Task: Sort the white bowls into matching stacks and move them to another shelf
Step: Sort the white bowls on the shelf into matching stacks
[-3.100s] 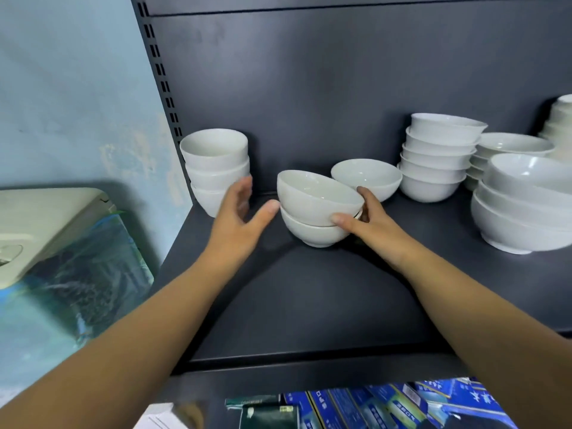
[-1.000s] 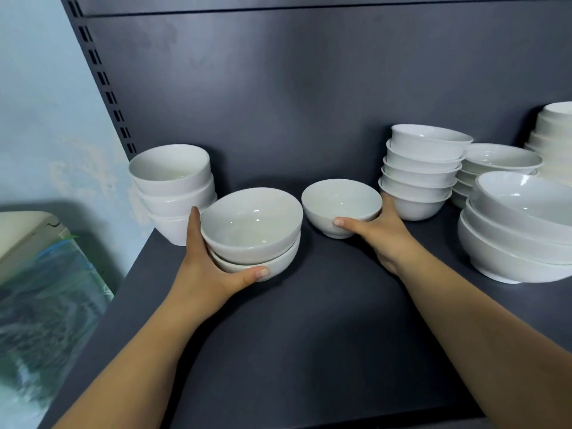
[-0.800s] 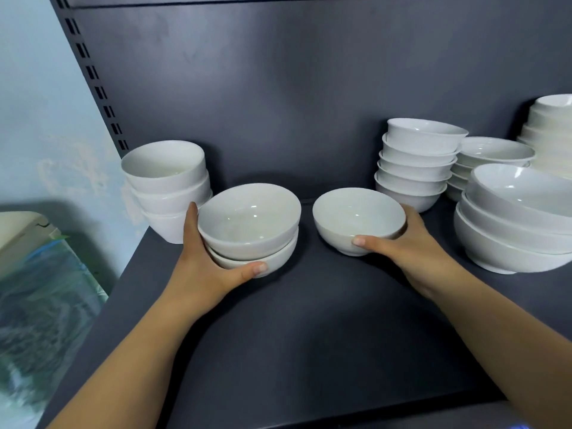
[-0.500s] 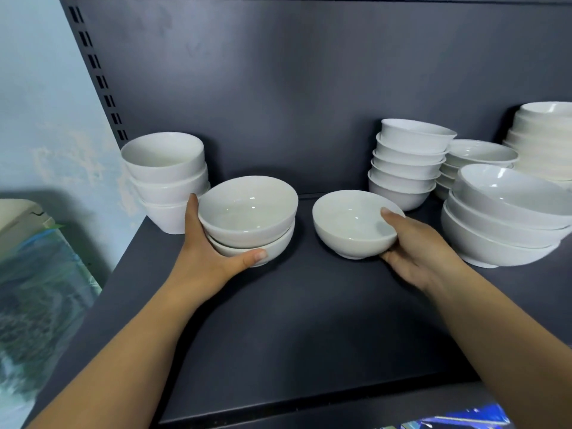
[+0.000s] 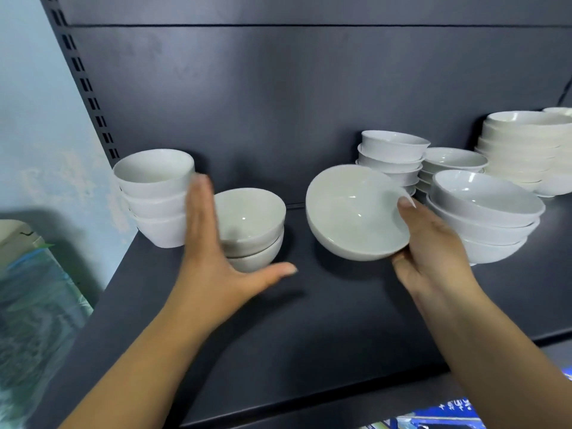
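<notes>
- Dark shelf (image 5: pixel 309 320) holds every bowl in sight, so the move to another shelf looks not yet begun.
- Sorting looks partly done. Far left is a stack of three deep cups (image 5: pixel 154 196), and just right of it a pair of nested bowls (image 5: pixel 253 224).
- Right side has four more piles: small-bowl stack (image 5: pixel 390 159), shallow dishes (image 5: pixel 452 159), three wide bowls (image 5: pixel 486 212) nearest, and a tall pile (image 5: pixel 523 147) farthest right.
- Right hand (image 5: pixel 433 252) grips one loose bowl (image 5: pixel 353 212), thumb over the rim and fingers under. The bowl is tilted and seems clear of the shelf, between the pair and the wide bowls.
- Left hand (image 5: pixel 213 258) is spread flat, thumb wide, at the pair's left side. It is blurred, so contact is uncertain.
- The loose bowl resembles the pair and likely belongs on it.
</notes>
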A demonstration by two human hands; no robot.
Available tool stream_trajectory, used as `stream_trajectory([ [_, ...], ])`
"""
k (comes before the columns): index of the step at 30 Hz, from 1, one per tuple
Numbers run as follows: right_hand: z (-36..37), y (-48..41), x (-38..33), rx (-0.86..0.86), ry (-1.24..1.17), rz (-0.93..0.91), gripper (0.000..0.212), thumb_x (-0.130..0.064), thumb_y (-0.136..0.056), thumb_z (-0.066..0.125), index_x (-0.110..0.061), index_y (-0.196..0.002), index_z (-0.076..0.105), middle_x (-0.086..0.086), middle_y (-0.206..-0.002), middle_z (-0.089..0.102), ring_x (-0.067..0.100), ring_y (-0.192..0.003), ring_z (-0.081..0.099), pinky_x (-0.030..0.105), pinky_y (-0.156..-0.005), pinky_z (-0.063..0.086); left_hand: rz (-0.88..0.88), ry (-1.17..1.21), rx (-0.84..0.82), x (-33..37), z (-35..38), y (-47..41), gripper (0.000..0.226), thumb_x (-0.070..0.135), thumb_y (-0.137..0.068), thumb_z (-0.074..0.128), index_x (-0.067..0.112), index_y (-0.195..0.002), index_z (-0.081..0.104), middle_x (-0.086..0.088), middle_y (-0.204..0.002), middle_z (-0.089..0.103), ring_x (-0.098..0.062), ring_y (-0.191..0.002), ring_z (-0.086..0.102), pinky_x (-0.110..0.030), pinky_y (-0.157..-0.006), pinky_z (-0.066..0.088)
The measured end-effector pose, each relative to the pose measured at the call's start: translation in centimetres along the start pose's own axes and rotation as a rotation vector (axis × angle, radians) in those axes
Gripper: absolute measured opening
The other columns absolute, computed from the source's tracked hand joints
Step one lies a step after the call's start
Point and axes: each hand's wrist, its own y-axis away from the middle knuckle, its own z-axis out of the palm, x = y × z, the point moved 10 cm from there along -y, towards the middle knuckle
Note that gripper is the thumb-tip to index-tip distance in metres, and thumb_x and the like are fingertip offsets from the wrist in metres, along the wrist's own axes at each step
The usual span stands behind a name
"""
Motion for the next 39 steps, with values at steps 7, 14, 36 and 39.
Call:
stream_trajectory([
  [7, 7.3, 2.9, -1.3, -0.234, -0.055, -0.023, 0.019, -0.01, -0.093, 0.048, -0.013, -0.092, 0.066, -0.005, -0.076, 0.073, 0.007, -0.071, 0.068, 0.027, -0.072, 0.056, 0.047, 0.306, -0.182, 3.6, 1.9, -2.0, 0.122, 0.051, -0.047, 0.084, 0.029, -0.145, 0.015, 0.025, -0.142, 0.034, 0.003, -0.132, 0.031, -0.03, -0.111, 0.029],
  [14, 16.5, 6.1, -0.4, -0.91, 0.319, -0.258, 0.059, -0.039, -0.064, 0.077, -0.027, -0.116, 0.053, -0.007, -0.116, 0.062, 0.008, -0.111, 0.057, 0.023, -0.088, 0.048, 0.103, 0.49, 0.134, 1.6, -5.2, -3.4, 0.097, 0.06, -0.041, 0.081, 0.019, -0.119, 0.042, 0.011, -0.114, 0.055, 0.01, -0.102, 0.056, -0.007, -0.081, 0.043],
  [36, 14.2, 0.2, 7.6, -0.841, 0.586, -0.253, 0.053, -0.016, -0.063, 0.074, -0.041, -0.106, 0.055, -0.029, -0.106, 0.064, -0.008, -0.107, 0.056, 0.009, -0.084, 0.043, -0.122, 0.37, 0.117, -8.5, -2.5, -4.0, 0.064, 0.049, -0.049, 0.069, 0.039, -0.108, 0.047, 0.029, -0.106, 0.059, 0.015, -0.102, 0.053, -0.004, -0.079, 0.041],
  [39, 14.1, 0.3, 7.8, -0.847, 0.588, -0.228, 0.059, -0.013, -0.062, 0.08, -0.037, -0.108, 0.053, -0.028, -0.104, 0.065, -0.009, -0.104, 0.057, 0.008, -0.082, 0.044, -0.16, 0.379, 0.097, -8.6, -2.5, -3.7, 0.066, 0.051, -0.046, 0.069, 0.039, -0.107, 0.047, 0.028, -0.11, 0.054, 0.017, -0.1, 0.053, -0.003, -0.077, 0.042],
])
